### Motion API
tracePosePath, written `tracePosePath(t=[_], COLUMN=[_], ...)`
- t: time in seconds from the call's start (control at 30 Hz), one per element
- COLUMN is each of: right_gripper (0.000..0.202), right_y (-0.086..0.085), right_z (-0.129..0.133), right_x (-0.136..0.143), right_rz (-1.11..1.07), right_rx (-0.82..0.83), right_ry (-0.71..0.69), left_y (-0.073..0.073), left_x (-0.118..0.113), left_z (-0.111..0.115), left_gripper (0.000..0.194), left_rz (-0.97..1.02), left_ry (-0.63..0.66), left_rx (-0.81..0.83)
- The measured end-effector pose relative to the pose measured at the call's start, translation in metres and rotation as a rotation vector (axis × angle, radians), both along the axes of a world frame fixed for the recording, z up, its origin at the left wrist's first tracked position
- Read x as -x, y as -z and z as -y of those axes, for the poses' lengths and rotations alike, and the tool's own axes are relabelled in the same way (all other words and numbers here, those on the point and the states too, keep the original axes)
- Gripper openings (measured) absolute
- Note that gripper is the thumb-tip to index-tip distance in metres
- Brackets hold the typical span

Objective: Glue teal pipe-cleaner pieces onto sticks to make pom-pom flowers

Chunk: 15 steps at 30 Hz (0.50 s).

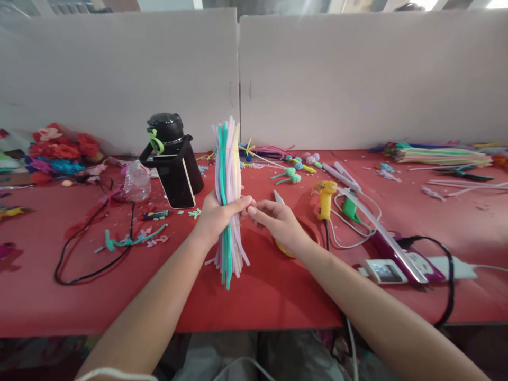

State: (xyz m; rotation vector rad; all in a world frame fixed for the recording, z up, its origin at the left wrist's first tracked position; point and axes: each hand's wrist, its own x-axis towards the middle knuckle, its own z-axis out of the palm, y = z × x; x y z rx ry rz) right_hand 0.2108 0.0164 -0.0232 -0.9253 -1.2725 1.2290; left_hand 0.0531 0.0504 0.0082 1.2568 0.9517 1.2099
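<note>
A bundle of pipe cleaners (229, 166) in lilac, pink, teal and pale yellow stands upright in front of me, above the red table. My left hand (214, 216) is wrapped round its middle, with the thumb across the front. A thin band seems to circle the stems just below that hand. Close by on the right, my right hand (278, 219) has its thumb and fingers pinched together near the left thumb tip. What they pinch, if anything, is too small to make out. Under the right hand lies a pair of scissors (279, 197), mostly hidden.
A black flask (166, 127) and a phone (177, 182) stand at left, beside a clear plastic bottle (137, 182). At right are a yellow glue gun (326, 198), its cables and a purple power strip (420, 264). More pipe cleaners (440, 155) lie at the back right, before a white partition (357, 79).
</note>
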Motion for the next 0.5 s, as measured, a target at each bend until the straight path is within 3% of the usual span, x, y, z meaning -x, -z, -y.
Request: tracePosePath(t=[0.3, 0.5], right_gripper=[0.044, 0.056], right_y=[0.002, 0.0], right_z=[-0.007, -0.01], right_x=[0.0, -0.005], right_rz=[-0.187, -0.082], right_rx=[0.12, 0.093], right_ry=[-0.009, 0.039], left_y=[-0.005, -0.007], left_x=[0.003, 0.012], left_z=[-0.003, -0.01], left_gripper=[0.046, 0.044], left_rz=[-0.014, -0.092], left_ry=[-0.045, -0.069], left_rx=[0.021, 0.057])
